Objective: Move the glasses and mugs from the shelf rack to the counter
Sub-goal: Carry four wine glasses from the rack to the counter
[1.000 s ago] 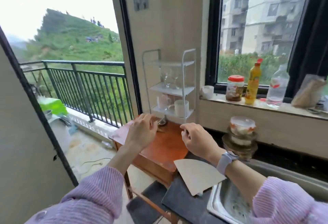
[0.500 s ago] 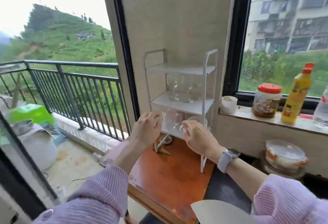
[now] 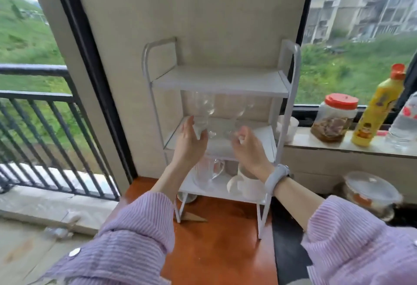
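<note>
- The white shelf rack (image 3: 220, 86) stands on an orange-brown wooden tabletop (image 3: 221, 251), backed right up against a beige wall panel (image 3: 191, 13).
- Left of the rack there's a dark door frame, then a balcony with a black railing (image 3: 33, 108) and a green hillside beyond.
- Right of the rack runs a window ledge (image 3: 338, 142) with a small white cup (image 3: 287, 126), a red-lidded jar (image 3: 334, 117), a yellow bottle (image 3: 379, 111) and a clear water bottle (image 3: 406, 124).
- The rack's middle shelf holds the stemmed glasses (image 3: 204, 106); pretty blurry, so the exact count is anyone's guess.
- The bottom shelf has a clear glass mug (image 3: 207, 170) on its left side and a white mug (image 3: 248, 183) on its right.
- Left hand (image 3: 191, 142) is at the middle shelf, fingers spread and cupped around the left glass's stem; can't tell if it actually grips.
- Right hand (image 3: 248, 147), wristband on, is loosely curled near the right glass's base; contact isn't clear.
</note>
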Motion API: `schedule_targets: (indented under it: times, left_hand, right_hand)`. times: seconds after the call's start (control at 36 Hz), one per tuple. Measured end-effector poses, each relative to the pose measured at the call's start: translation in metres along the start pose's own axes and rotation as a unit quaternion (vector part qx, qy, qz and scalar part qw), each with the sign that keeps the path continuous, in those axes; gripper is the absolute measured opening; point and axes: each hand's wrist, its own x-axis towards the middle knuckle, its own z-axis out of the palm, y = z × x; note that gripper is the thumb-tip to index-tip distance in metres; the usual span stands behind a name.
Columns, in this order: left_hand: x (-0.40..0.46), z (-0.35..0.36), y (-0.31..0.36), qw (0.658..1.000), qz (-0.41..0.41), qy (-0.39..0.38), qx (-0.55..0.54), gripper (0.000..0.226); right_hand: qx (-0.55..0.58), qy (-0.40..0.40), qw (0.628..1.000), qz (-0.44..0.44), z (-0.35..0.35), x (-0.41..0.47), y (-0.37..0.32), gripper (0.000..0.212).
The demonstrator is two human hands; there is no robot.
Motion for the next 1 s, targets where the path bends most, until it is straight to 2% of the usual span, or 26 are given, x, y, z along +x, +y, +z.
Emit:
schedule_targets:
  times: [0.06, 0.22, 0.31, 0.39, 0.5, 0.61, 0.75, 0.86, 1.0]
  left_hand:
    - [0.018, 0.009, -0.003, 0.999, -0.008, -0.006, -0.034, 0.059]
    - [0.051, 0.03, -0.005, 0.989, -0.011, 0.004, -0.145, 0.062]
    - [0.06, 0.036, -0.008, 0.985, -0.014, 0.012, -0.17, 0.054]
    - [0.064, 0.038, -0.007, 0.984, -0.009, 0.021, -0.176, 0.043]
    - [0.063, 0.036, -0.008, 0.979, 0.002, 0.016, -0.201, 0.04]
    - [0.048, 0.028, -0.01, 0.975, 0.022, 0.005, -0.219, 0.032]
    - [0.018, 0.008, -0.009, 0.967, 0.044, 0.001, -0.249, 0.034]
    - [-0.014, -0.006, -0.006, 0.966, 0.041, -0.025, -0.255, 0.036]
    - [-0.06, -0.008, -0.005, 0.967, 0.031, -0.052, -0.248, 0.037]
  right_hand:
    - [0.032, 0.012, 0.999, 0.026, 0.006, 0.014, -0.001, 0.04]
    - [0.09, 0.031, 0.995, 0.03, 0.02, 0.045, -0.001, 0.044]
    - [0.14, 0.044, 0.988, 0.051, 0.025, 0.057, -0.001, 0.05]
    - [0.148, 0.06, 0.985, 0.064, 0.028, 0.066, 0.001, 0.038]
    - [0.152, 0.08, 0.984, 0.046, 0.027, 0.068, 0.002, 0.035]
    - [0.175, 0.071, 0.982, -0.008, 0.024, 0.053, -0.004, 0.005]
    - [0.218, 0.07, 0.973, -0.015, 0.016, 0.02, -0.007, 0.019]
    - [0.212, 0.052, 0.976, -0.027, 0.007, -0.012, 0.001, 0.007]
    - [0.224, 0.034, 0.973, -0.035, -0.007, -0.056, 0.017, 0.023]
